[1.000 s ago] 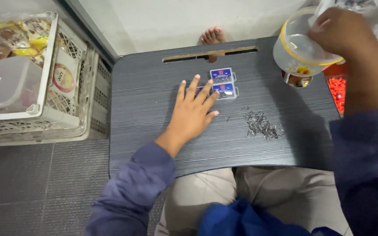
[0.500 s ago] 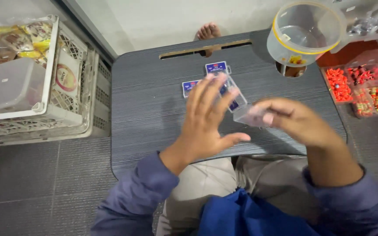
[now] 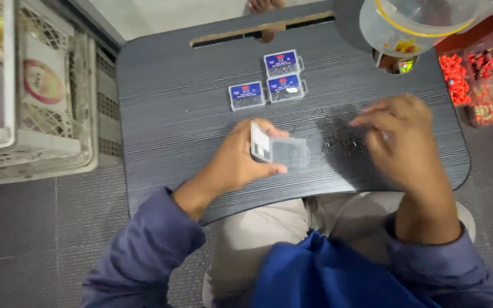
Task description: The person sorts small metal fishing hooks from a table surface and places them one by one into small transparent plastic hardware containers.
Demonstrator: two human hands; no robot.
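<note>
3 closed boxes (image 3: 266, 84), 1 open box (image 3: 281, 150).

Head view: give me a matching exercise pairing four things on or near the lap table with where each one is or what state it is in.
Things:
1. open clear case
2. three small closed boxes
3. pile of tiny dark metal pieces
4. white crate

Places or states:
A. loose on the table under the right hand
B. on the floor, left of the table
C. held in the left hand
D. grouped near the table's slot

Pairs: 1-C, 2-D, 3-A, 4-B
</note>
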